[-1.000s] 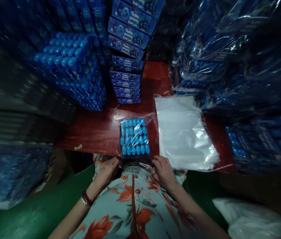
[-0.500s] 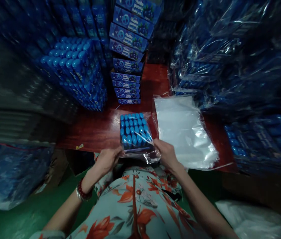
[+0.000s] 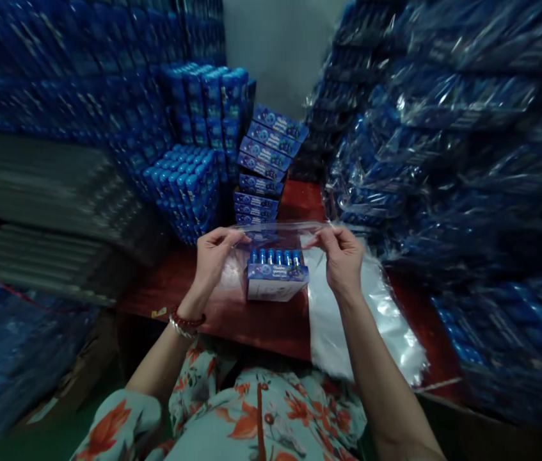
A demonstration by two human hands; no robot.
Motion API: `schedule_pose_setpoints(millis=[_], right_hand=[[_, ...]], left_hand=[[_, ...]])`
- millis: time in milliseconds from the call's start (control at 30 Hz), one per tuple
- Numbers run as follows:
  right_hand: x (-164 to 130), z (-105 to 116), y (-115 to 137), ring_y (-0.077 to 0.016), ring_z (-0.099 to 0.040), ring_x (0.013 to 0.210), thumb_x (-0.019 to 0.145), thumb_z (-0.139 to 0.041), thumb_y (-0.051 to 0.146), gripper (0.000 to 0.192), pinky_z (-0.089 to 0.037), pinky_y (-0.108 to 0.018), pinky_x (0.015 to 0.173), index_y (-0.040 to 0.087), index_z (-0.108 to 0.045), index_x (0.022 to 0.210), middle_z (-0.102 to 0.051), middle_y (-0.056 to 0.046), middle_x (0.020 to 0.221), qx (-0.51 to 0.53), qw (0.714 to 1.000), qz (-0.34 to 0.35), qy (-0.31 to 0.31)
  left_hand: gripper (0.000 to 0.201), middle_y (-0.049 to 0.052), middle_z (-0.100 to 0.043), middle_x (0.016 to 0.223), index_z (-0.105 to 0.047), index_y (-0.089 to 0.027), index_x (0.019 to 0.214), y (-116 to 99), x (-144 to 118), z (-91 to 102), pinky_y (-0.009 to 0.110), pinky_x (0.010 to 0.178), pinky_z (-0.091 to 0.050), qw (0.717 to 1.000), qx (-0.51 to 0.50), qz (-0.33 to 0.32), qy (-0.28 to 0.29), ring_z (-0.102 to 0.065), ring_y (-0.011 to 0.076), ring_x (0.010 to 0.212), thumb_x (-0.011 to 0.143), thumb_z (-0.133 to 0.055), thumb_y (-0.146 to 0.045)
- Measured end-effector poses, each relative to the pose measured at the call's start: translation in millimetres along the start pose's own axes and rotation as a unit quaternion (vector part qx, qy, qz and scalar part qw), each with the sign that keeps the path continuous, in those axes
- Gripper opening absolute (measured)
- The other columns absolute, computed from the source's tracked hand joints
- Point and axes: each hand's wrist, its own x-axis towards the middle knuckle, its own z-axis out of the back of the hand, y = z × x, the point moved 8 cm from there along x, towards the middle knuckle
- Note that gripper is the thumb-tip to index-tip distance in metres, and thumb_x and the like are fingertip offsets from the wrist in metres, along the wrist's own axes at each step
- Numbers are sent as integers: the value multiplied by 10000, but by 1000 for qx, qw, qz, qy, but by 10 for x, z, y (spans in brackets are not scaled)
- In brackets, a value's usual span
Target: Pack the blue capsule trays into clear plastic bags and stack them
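**Both hands hold a bagged box of blue tubes above the red table**

While the left hand [image 3: 213, 253] pinches the upper left edge of a clear plastic bag [image 3: 275, 234], the right hand [image 3: 342, 256] pinches the upper right edge, thumb and fingers closed on the film on each side. Between the two hands the mouth of the bag is stretched taut and roughly level. Inside it hangs a box of blue tubes [image 3: 276, 282] — its printed front panel faces the camera and a row of rounded blue caps shows along its top. The box sits low in the bag, held up off the red table [image 3: 271, 323], between the wrists and slightly below the fingers.

A beaded bracelet [image 3: 185, 321] circles the left wrist. Just to the right of the box, partly under the right forearm, a pile of flat clear bags [image 3: 376, 320] lies on the table. Behind the held bag stands a stack of printed blue boxes [image 3: 263, 169], and to its left a block of open trays of blue tubes [image 3: 184, 186]. Wrapped blue packs [image 3: 443, 128] are piled high on the right — glossy film, details blurred. A floral shirt [image 3: 261, 416] fills the bottom of the view.
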Motion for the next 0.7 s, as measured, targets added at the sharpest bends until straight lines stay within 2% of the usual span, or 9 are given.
schedule_pose_setpoints(millis=[100, 233, 333, 400, 433, 500, 567, 600, 700], right_hand=[[141, -54, -173, -107, -540, 420, 736, -653, 387, 235, -492, -245, 462, 185, -541, 695, -559, 70, 491, 67, 996, -55, -32], [291, -43, -165, -112, -477, 344, 752, -627, 407, 243, -456, -251, 408, 192, -514, 745, -520, 79, 433, 28, 996, -52, -65], [309, 37, 120, -148, -553, 483, 805, -587, 383, 204, -483, -300, 525, 187, -536, 833, -567, 31, 554, -71, 989, 47, -123], [196, 1, 466, -196, -608, 761, 831, -579, 326, 190, -478, -363, 725, 183, -562, 956, -627, -51, 793, -194, 948, 186, -172], [117, -128, 624, -214, -588, 892, 843, -574, 285, 202, -443, -385, 814, 191, -568, 1021, -627, -80, 912, -261, 916, 261, -157], [-37, -572, 760, -230, -531, 1036, 866, -543, 200, 256, -370, -402, 910, 222, -565, 1120, -614, -94, 1051, -375, 847, 375, -27], [-186, -1007, 690, -224, -519, 1052, 890, -490, 148, 305, -346, -391, 920, 239, -554, 1173, -627, -83, 1073, -438, 780, 429, 129], [-236, -1157, 639, -222, -516, 1053, 900, -467, 139, 317, -341, -385, 917, 234, -546, 1191, -632, -81, 1080, -456, 753, 441, 176], [-258, -1399, 557, -224, -504, 1041, 922, -422, 154, 300, -336, -382, 900, 194, -546, 1193, -637, -91, 1078, -490, 708, 462, 211]], left_hand=[[197, 11, -706, 669, -685, -145, 706, 223, 50, -116, 283, 751, -494, 981, -172, 90, -19, -661, 142, 678, 712, -700, -342], [238, 41, -728, 781, -697, -141, 800, 201, 95, -157, 320, 852, -491, 964, -251, 87, -19, -685, 158, 779, 736, -691, -369], [236, 57, -733, 839, -703, -139, 839, 106, 124, -141, 332, 890, -481, 970, -239, 52, -18, -682, 171, 839, 764, -667, -360], [242, 66, -734, 849, -707, -135, 858, 81, 137, -161, 333, 889, -482, 973, -227, 44, -14, -679, 178, 850, 773, -655, -356], [247, 69, -735, 850, -708, -134, 865, 85, 141, -180, 333, 885, -483, 973, -224, 46, -12, -679, 181, 851, 775, -652, -357], [257, 71, -735, 858, -708, -133, 874, 101, 145, -215, 326, 878, -482, 974, -220, 51, -10, -675, 181, 854, 775, -648, -363], [261, 65, -733, 856, -711, -131, 867, 99, 147, -212, 303, 849, -485, 978, -202, 44, -19, -667, 171, 833, 768, -650, -364], [264, 60, -731, 851, -712, -129, 866, 86, 147, -199, 290, 829, -485, 981, -187, 37, -22, -659, 165, 818, 767, -648, -364], [283, 41, -720, 821, -715, -124, 869, 31, 155, -148, 269, 783, -479, 990, -135, 19, -19, -633, 156, 783, 769, -634, -376]])
